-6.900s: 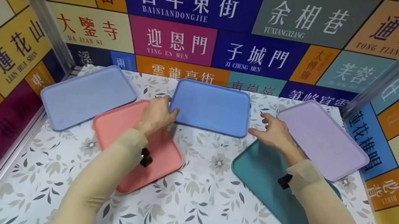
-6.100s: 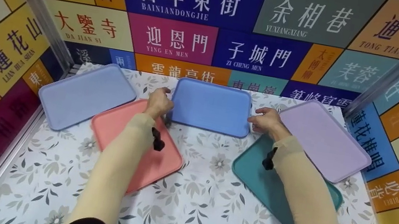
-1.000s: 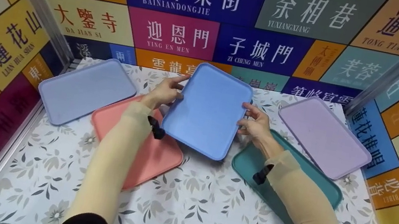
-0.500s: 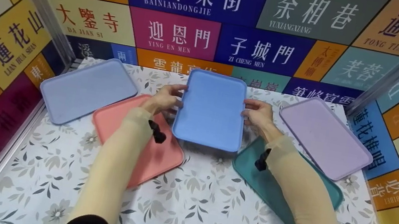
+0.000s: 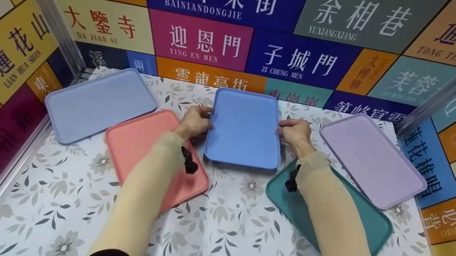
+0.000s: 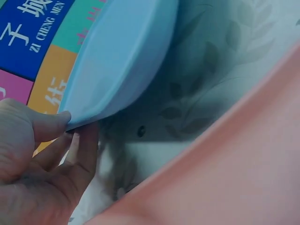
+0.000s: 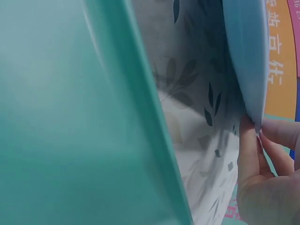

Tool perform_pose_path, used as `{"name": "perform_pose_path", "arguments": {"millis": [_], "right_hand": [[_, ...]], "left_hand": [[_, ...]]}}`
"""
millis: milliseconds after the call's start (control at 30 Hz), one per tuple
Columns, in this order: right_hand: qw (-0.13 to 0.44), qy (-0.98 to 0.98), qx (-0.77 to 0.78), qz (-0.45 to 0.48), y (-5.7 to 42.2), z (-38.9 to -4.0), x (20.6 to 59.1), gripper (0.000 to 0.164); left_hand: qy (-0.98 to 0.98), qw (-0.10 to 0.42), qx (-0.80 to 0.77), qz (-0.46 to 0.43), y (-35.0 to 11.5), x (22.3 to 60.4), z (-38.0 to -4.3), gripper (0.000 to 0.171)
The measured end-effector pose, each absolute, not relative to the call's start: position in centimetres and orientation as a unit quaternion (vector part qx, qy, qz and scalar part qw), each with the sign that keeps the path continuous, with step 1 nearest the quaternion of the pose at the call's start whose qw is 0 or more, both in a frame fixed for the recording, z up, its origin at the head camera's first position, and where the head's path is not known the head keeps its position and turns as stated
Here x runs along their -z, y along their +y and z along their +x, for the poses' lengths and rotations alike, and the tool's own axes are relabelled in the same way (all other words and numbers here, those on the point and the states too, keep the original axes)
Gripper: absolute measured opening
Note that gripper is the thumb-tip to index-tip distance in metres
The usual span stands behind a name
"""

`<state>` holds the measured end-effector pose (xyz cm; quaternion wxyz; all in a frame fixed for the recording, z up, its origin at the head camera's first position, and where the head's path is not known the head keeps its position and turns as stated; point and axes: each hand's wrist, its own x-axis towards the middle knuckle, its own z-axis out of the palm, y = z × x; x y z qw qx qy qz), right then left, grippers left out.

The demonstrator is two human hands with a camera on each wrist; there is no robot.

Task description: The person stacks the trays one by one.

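A blue rectangular tray (image 5: 246, 129) is held at the back middle of the table, its long sides running front to back. My left hand (image 5: 196, 122) pinches its left rim, thumb above and fingers beneath, as the left wrist view shows on the tray edge (image 6: 112, 56). On the opposite rim, my right hand (image 5: 296, 135) pinches with thumb and fingers on either side of the blue tray (image 7: 248, 61). In both wrist views the tray's underside stands off the cloth, with shadow below it. Under my left forearm lies a pink tray (image 5: 141, 146); a green tray (image 5: 361, 220) lies under my right forearm.
A pale blue-grey tray (image 5: 99, 106) lies at the back left, close to the pink one. At the back right is a lilac tray (image 5: 373, 161). A flower-patterned cloth (image 5: 208, 245) covers the table, and printed panels (image 5: 205, 41) wall the back and sides.
Earlier the blue tray lay crosswise on the table; it was gripped, raised and turned lengthwise. Over the last second it has straightened and come lower, both hands staying on its rims.
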<state>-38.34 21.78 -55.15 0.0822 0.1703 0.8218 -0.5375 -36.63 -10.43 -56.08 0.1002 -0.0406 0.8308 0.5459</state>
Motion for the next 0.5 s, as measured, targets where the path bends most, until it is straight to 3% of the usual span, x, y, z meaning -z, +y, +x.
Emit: {"name": "perform_pose_path", "arguments": {"millis": [300, 500], "right_hand": [[0.058, 0.816, 0.546, 0.184, 22.0, -38.1, 56.3, 0.039], [0.055, 0.837, 0.518, 0.166, 22.0, -37.8, 56.5, 0.043]], "left_hand": [[0.885, 0.071, -0.456, -0.064, -10.8, 62.3, -41.2, 0.063], [0.914, 0.039, -0.404, -0.023, -10.7, 64.3, -42.5, 0.061]]}}
